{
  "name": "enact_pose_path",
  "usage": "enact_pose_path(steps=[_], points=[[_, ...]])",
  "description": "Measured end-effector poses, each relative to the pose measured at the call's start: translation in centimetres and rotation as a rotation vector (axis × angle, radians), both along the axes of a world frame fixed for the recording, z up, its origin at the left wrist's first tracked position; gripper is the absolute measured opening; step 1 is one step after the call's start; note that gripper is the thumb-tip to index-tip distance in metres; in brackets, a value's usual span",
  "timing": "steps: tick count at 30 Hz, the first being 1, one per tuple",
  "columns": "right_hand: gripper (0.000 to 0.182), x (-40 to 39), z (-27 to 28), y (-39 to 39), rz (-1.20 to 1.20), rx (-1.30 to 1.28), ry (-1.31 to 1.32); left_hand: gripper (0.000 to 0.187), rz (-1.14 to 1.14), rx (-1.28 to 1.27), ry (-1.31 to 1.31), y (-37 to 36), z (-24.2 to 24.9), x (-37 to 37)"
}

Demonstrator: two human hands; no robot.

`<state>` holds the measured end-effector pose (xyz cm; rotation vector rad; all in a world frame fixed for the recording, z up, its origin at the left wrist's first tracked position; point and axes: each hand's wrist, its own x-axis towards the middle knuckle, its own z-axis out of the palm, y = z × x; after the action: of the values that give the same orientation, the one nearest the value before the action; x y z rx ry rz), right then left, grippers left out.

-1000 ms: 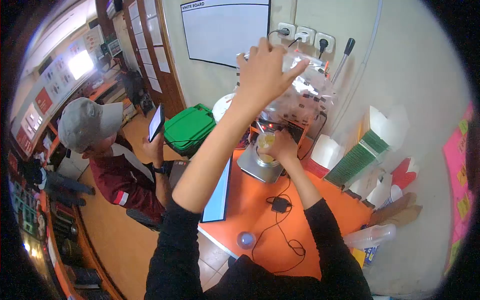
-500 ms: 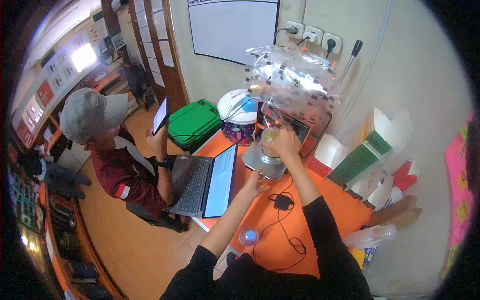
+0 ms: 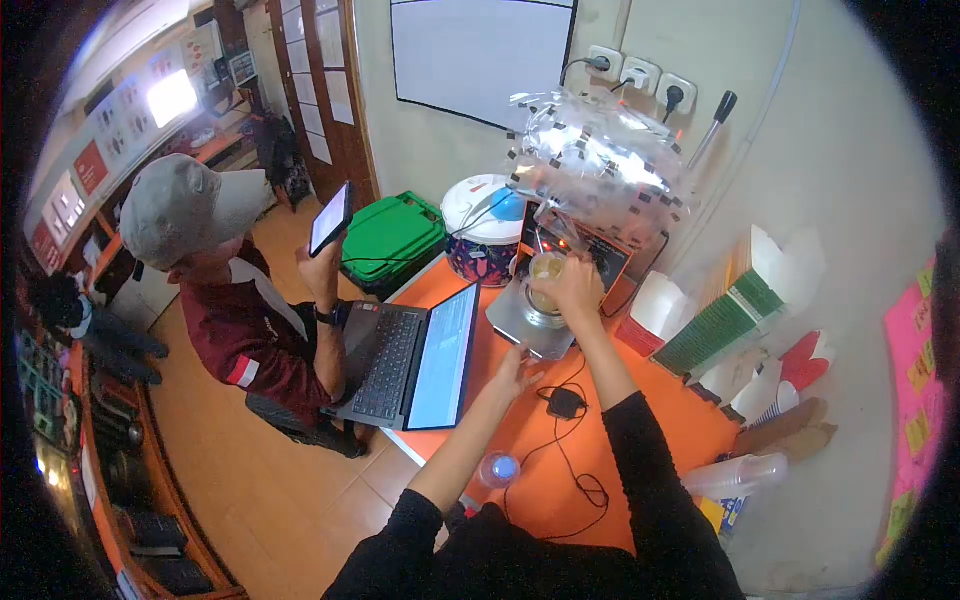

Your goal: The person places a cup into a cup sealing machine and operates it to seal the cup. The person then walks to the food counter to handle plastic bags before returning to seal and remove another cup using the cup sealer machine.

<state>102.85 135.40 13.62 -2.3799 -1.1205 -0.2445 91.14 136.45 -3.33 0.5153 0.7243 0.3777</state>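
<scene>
My right hand [image 3: 575, 288] grips a clear plastic cup [image 3: 545, 283] of yellowish drink that stands on the metal base of a sealing machine [image 3: 530, 322]. The machine's top is wrapped in crinkled clear plastic [image 3: 600, 165]. My left hand [image 3: 515, 370] rests with fingers apart on the orange table [image 3: 520, 440], just in front of the metal base and beside an open laptop [image 3: 425, 360]. It holds nothing.
A seated person in a grey cap [image 3: 185, 210] holds up a phone [image 3: 330, 218] left of the table. A black adapter [image 3: 563, 402] with cable and a small dome lid [image 3: 498, 468] lie near me. Paper boxes [image 3: 730, 310], stacked cups [image 3: 735, 475], a green bin [image 3: 395, 240] and a bucket [image 3: 480, 235] surround the machine.
My left hand came down from the plastic-wrapped top of the machine to the table beside the laptop. My right hand stayed on the cup.
</scene>
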Motion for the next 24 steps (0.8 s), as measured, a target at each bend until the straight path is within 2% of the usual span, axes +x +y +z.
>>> enact_pose_path(steps=[2,4,7,11,17,19,20,23,24], points=[[0.087,-0.2,0.2,0.1,0.0,0.024,-0.016,0.035,-0.01,0.009,-0.011,0.0,0.1,-0.2],[0.084,-0.1,0.5,0.2,-0.008,-0.064,0.051,0.035,-0.023,0.018,-0.02,-0.1,0.1,-0.4],[0.083,-0.3,0.3,0.1,-0.011,0.022,0.033,0.036,0.006,-0.023,0.001,-0.4,0.4,-0.6],[0.083,-0.4,-0.1,0.3,-0.03,-0.015,0.031,0.037,-0.008,-0.009,-0.036,-0.5,0.2,-1.1],[0.097,-0.4,-1.6,0.5,-0.053,-0.026,-0.03,0.036,-0.012,0.012,-0.034,-1.0,1.5,-1.6],[0.082,-0.3,-2.4,0.6,-0.06,0.066,-0.081,0.036,-0.016,0.001,-0.04,-1.0,1.0,-1.6],[0.082,-0.5,-2.5,0.5,-0.059,0.066,-0.081,0.036,-0.014,0.01,-0.045,-1.0,0.8,-1.5],[0.086,-0.7,-2.6,0.3,-0.049,0.046,-0.017,0.037,-0.024,0.033,-0.065,-1.0,0.3,-1.7],[0.092,-0.8,-2.5,0.2,-0.047,-0.007,0.039,0.037,-0.039,0.048,-0.079,-1.0,0.3,-1.7]])
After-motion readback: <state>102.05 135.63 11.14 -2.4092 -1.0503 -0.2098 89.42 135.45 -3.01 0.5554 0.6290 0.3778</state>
